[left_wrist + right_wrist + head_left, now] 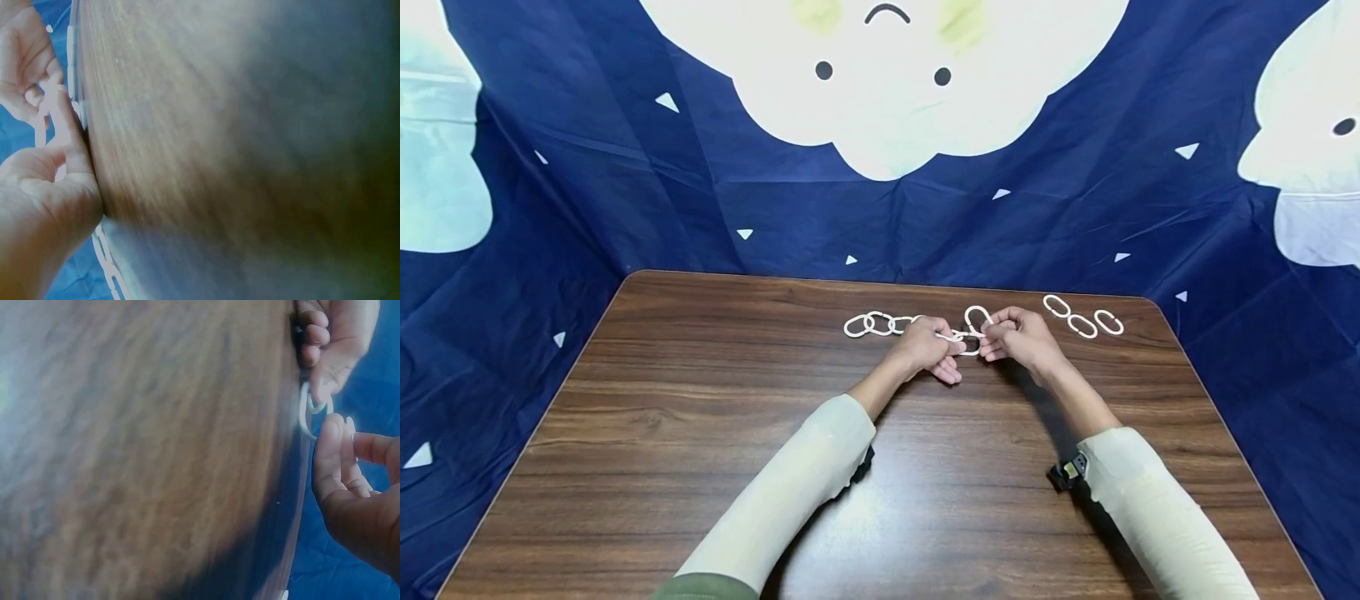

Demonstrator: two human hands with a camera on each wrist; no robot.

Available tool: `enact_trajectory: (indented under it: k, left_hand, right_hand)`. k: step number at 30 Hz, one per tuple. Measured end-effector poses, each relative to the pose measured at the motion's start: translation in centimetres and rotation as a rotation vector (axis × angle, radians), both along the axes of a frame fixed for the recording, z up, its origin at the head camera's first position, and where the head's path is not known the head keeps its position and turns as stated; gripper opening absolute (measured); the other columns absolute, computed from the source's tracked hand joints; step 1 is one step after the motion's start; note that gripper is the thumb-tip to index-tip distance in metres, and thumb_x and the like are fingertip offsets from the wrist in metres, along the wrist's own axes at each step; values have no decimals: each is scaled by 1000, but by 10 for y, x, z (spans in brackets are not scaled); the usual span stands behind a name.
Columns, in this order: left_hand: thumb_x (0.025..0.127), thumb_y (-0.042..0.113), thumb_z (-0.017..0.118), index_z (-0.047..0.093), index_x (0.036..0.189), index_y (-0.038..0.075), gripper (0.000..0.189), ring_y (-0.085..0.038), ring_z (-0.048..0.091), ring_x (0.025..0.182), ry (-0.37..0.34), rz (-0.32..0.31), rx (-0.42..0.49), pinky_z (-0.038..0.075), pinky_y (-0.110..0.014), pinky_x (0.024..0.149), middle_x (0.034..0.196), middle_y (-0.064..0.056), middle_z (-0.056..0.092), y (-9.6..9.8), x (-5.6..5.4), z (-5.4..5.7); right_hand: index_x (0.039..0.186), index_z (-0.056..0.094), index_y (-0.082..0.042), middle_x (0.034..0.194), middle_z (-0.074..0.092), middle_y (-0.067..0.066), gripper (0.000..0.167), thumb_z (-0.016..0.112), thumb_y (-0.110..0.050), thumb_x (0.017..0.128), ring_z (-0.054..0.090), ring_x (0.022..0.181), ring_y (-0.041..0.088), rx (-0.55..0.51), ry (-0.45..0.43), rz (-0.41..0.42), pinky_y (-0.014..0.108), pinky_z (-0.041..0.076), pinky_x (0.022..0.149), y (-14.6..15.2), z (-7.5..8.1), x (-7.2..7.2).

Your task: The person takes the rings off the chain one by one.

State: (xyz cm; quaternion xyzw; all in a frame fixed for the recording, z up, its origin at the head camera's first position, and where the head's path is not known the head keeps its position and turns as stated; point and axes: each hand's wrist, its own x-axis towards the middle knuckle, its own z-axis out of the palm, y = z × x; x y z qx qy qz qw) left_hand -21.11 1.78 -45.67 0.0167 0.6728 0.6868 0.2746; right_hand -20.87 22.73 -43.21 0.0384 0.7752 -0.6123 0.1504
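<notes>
A white plastic chain (867,323) of oval links lies near the far table edge and runs under my left hand (928,343). The left thumb and fingers pinch a link near the chain's right end. An oval end link (303,409) hangs out between the two hands. My right hand (1021,337) pinches a separate-looking white link (976,307), which stands tilted up against that end link. Whether the two links are joined cannot be made out. In the left wrist view, fingers hide much of the held links.
Three loose white links (1096,316) lie on the table to the right of my right hand. The brown wooden table (647,467) ends just beyond the chain. A blue cloth (790,217) with cloud shapes hangs behind and at the sides.
</notes>
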Motion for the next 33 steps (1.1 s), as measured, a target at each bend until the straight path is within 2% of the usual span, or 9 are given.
enact_trajectory:
  k: [4, 14, 21, 27, 33]
  left_hand:
    - [107, 0, 73, 57, 94, 4, 22, -17, 75, 52, -2, -8, -7, 68, -32, 57, 72, -17, 70, 1, 0, 1]
    - [109, 1, 71, 54, 95, 5, 23, -16, 74, 50, -10, -7, -13, 66, -29, 55, 71, -18, 71, 3, 1, -1]
    - [108, 3, 75, 53, 101, 5, 23, -19, 75, 52, -51, -3, 2, 66, -31, 54, 70, -20, 72, 2, -1, 0]
    - [109, 7, 75, 50, 99, 6, 27, -20, 76, 53, -62, -13, 10, 67, -30, 55, 71, -19, 71, 1, -3, -1]
    - [110, 9, 74, 51, 98, 7, 26, -20, 76, 53, -62, -10, 6, 67, -32, 56, 71, -19, 72, 1, -3, -1]
  right_hand:
    - [126, 55, 8, 85, 77, 0, 19, 62, 1, 109, 78, 71, 8, -49, -9, -27, 25, 68, 71, 4, 2, -1]
    - [126, 55, 4, 88, 77, 0, 20, 65, -3, 111, 78, 74, 8, -21, -33, -22, 25, 68, 73, 18, 1, 4]
    - [125, 54, 5, 87, 77, -2, 19, 65, -4, 111, 78, 74, 6, -7, -33, -28, 25, 68, 73, 33, -2, 8]
    - [128, 54, 4, 87, 77, -4, 23, 67, -6, 111, 78, 74, 6, -1, -34, -34, 25, 67, 72, 46, -4, 10]
    - [133, 54, 2, 89, 75, -6, 27, 66, -10, 113, 77, 75, 5, 16, -128, -38, 26, 69, 72, 58, -5, 13]
